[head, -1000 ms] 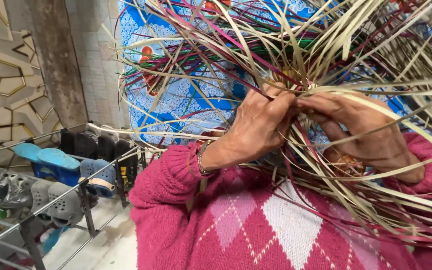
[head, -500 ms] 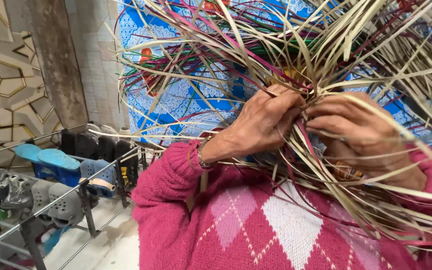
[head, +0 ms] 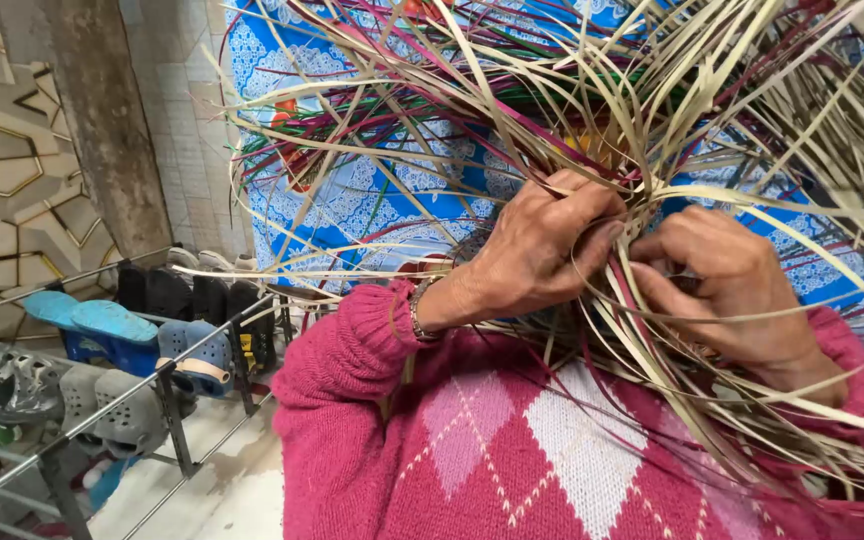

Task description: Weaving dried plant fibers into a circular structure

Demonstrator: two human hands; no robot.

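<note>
- Since a moment ago my left hand (head: 537, 250) has slid slightly right, deeper into the strips (head: 652, 150).
- Both hands pinch strips where they cross; right hand (head: 727, 280) grips beside it.
- A small woven knot shows; most strips fan loose, unwoven, above my lap.

My left hand (head: 532, 250) and right hand (head: 722, 280) sit side by side in the strips (head: 592, 110). The shoe rack (head: 102, 400) stands far left.
</note>
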